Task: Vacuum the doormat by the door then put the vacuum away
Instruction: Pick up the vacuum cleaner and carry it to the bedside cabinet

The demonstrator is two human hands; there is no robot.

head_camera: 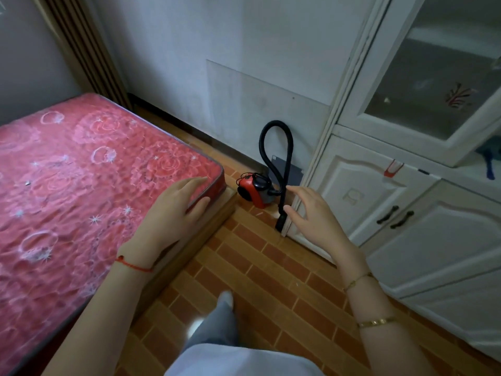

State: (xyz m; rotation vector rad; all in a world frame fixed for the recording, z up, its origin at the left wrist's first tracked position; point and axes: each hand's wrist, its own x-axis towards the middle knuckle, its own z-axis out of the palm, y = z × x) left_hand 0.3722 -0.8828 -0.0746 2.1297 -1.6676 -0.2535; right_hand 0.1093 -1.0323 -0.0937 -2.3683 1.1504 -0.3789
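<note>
A small red and black vacuum (254, 191) stands on the floor in the corner between the wall and the white cabinet. Its black hose (276, 147) loops upward and comes down to a nozzle (280, 221) resting by the cabinet's edge. My left hand (176, 210) lies flat on the corner of the red mattress, fingers spread, holding nothing. My right hand (314, 215) hovers in the air with fingers apart, just right of the hose and nozzle, not touching them. No doormat or door shows in this view.
A bed with a red flowered mattress (81, 172) on a wooden base fills the left. A tall white cabinet (393, 199) with glass doors and black handles lines the right. Brick-patterned floor (257, 267) runs between them. My leg and foot (217, 316) are below.
</note>
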